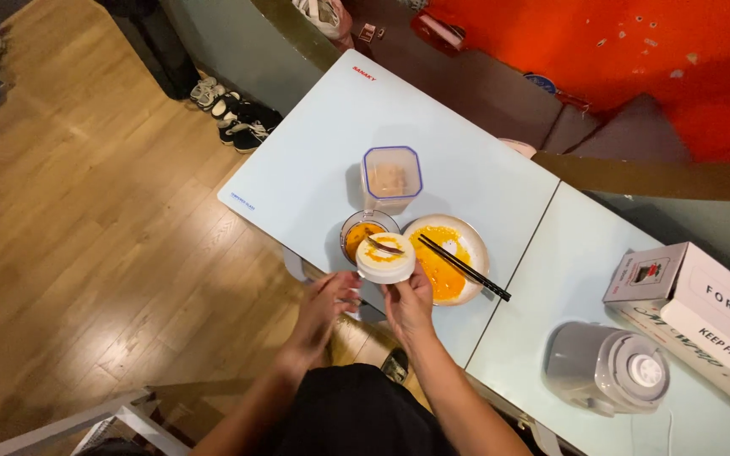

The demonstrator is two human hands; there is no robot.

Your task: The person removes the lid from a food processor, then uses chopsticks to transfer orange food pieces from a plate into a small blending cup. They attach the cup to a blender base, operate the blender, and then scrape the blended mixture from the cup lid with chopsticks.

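White table (314, 160) on wood floor (86, 211)

Pale blue table (314, 160) in front of me, second table (568, 279) butted against it on the right. Far on the first one, clear square container (391, 176) with a purple rim, something pale inside. Right of centre, round plate (448, 257) with orange-yellow stuff, black chopsticks (464, 268) lying across it, tips pointing far-left. On the right table: grey lidded appliance (606, 368) near me, white cardboard box (693, 317) just beyond it. Far left on the wooden floor (69, 211), a row of shoes (234, 114) by the wall. Orange wall (635, 42) far right.
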